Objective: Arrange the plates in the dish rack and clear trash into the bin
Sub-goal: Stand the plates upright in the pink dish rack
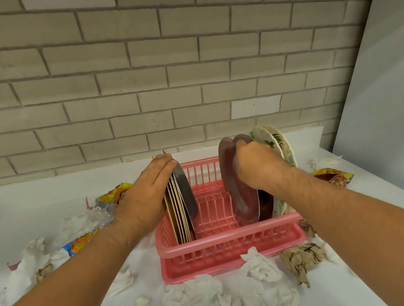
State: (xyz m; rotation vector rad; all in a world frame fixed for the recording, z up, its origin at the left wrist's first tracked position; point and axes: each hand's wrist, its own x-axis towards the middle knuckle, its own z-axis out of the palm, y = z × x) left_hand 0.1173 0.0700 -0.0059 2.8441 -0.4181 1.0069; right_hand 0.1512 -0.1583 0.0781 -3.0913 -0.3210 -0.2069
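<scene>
White table (34, 202), pink plastic dish rack (223, 241): left grip (147, 194) flat against 9-o'clock upright thin plate stack (180, 207); right grip (257, 165) clasping 3-o'clock round maroon plate (238, 199).

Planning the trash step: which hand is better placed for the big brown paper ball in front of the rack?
Probably right. The brown paper ball lies at the rack's front right corner, nearest the right hand gripping a dark red plate; the left hand presses the plate stack across the rack.

A pink dish rack (224, 243) sits on a white worktop (46, 195). The left hand (147, 194) presses flat against upright plates (180, 207) at the rack's left end. The right hand (257, 165) grips a dark red plate (229, 169) at the right end. Crumpled tissues (205, 297) lie in front.
</scene>
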